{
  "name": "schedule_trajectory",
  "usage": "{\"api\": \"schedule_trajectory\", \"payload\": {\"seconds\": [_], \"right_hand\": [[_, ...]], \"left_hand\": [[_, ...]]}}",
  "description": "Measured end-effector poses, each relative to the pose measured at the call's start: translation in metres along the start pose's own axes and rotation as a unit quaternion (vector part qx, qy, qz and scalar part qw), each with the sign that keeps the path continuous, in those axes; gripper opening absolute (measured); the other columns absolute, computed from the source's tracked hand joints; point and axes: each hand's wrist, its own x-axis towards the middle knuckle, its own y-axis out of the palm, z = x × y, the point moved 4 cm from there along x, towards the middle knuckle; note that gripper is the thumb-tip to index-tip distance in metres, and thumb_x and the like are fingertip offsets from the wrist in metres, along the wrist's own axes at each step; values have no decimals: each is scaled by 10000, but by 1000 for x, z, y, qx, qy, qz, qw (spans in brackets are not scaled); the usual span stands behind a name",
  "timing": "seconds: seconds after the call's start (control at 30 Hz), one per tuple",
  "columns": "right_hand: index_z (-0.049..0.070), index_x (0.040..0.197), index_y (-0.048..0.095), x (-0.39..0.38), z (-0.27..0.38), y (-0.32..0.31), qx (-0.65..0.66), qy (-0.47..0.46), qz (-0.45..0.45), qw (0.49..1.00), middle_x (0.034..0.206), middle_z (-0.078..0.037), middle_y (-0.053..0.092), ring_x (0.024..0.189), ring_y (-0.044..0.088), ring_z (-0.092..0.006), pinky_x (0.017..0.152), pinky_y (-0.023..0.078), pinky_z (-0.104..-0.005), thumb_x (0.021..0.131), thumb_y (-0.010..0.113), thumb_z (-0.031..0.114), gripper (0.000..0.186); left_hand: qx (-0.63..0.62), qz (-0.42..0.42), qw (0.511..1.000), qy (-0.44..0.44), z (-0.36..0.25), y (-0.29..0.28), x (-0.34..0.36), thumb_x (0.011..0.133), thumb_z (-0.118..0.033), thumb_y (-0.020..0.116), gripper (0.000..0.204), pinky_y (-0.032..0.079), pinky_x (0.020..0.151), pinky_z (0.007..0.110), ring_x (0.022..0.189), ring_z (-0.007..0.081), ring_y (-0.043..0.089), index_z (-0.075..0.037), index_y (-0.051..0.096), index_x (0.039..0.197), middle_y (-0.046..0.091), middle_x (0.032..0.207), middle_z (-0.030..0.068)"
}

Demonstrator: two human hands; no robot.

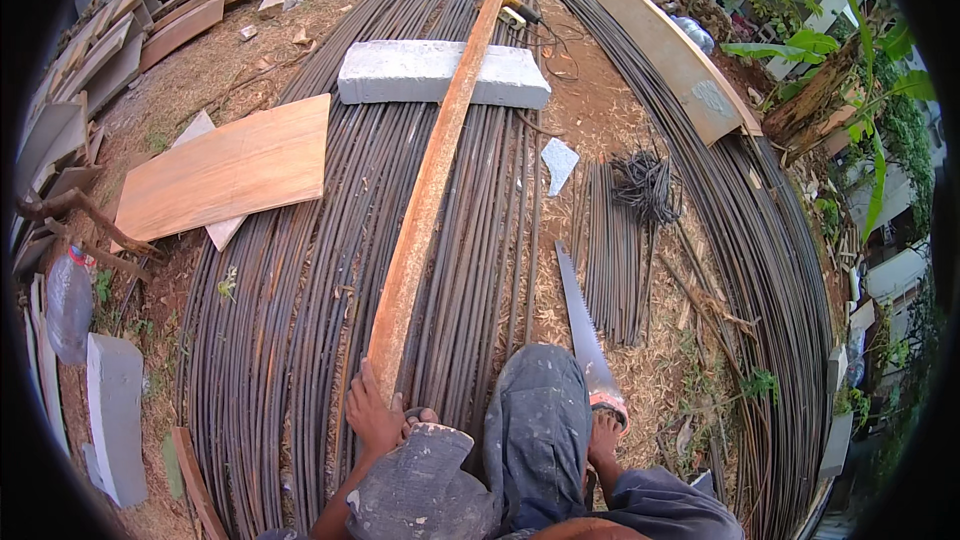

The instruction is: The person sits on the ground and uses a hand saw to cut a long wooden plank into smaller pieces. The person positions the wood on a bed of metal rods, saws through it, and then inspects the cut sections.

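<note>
A long, narrow wooden plank (440,175) runs away from me, resting across pale concrete blocks above a bed of steel bars. My left hand (374,412) is closed on the plank's near end, fingers against its left side. Toes of a bare foot show just right of that hand. Low on the right, my right hand (604,436) is at the red-orange handle of a handsaw (588,330); its fingers look wrapped round the grip, partly hidden. The saw's toothed blade points away from me over straw-strewn ground. My bent knees, in grey-blue trousers, stand between the two hands.
Steel bars (270,270) cover the ground beneath the plank, and more bars (770,270) curve along the right. A concrete block (400,73) supports the plank. Around lie a plywood sheet (230,168), a wire bundle (645,185), a power tool (520,10) and a long board (670,50).
</note>
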Motion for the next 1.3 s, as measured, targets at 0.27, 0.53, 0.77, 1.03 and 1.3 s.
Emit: {"api": "schedule_trajectory", "payload": {"seconds": [0.27,0.53,0.77,1.03,1.3], "right_hand": [[46,1142,552,-5,-17,-17,124,-2,175,977,1194,-160,547,1161,479,-330,1007,276,-559,861,538,375,434],[-3,877,602,20,-32,-233,253,199,163,933,878,-250,640,834,623,-422,723,479,-480,805,651,411,423],[26,945,601,-34,-69,-432,246,229,145,930,882,-233,655,862,624,-432,743,481,-485,787,706,387,408],[-15,923,653,-110,-102,-583,278,307,257,873,876,-244,677,844,663,-405,725,511,-447,715,698,413,478],[-13,1025,682,-110,-100,-541,626,393,375,560,821,-203,693,728,696,-249,631,523,-370,829,617,321,393]], "left_hand": [[164,-8,986,-24,18,25,-2,708,-241,764,983,390,947,489,1102,373,493,-55,208,1496,468,1224,195],[162,387,907,-41,-5,-80,46,818,-420,668,842,183,1133,572,1407,443,207,-109,270,1492,221,1539,207],[0,375,904,-207,7,-251,-9,840,-387,642,582,395,1033,412,1189,363,541,-54,544,1307,586,1241,246],[10,401,904,-149,4,-382,-38,752,-210,706,554,530,790,418,887,330,674,34,577,1233,677,996,243],[-49,291,936,-193,-214,-446,168,780,-223,688,491,501,847,405,995,338,652,14,612,1204,680,1059,206]]}}
